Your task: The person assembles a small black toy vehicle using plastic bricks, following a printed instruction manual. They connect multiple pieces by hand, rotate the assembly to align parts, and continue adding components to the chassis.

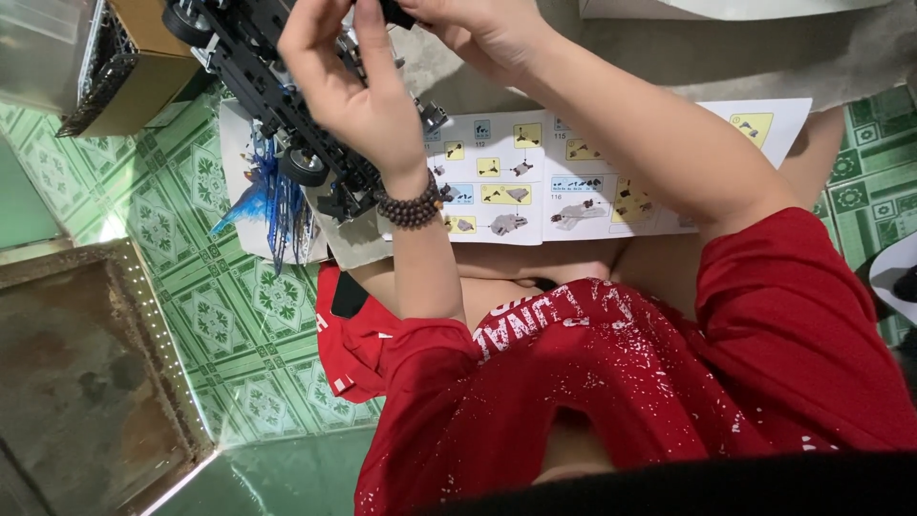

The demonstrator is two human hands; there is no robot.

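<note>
A black brick-built vehicle model (250,75) with small wheels is held up over the floor at the top left. My left hand (355,91), with a brown bead bracelet on its wrist, grips the model's near side. My right hand (482,33) is closed on a dark part at the model's top end, by the frame's upper edge; what its fingers pinch is mostly hidden. Under both arms an open instruction booklet (535,182) with step pictures lies on my lap and the floor.
A cardboard box (143,67) stands at the top left beside a grey bin. A blue see-through plastic bag (269,203) lies on white paper under the model. The floor is green patterned tile (220,315). A brown framed panel (81,373) fills the lower left.
</note>
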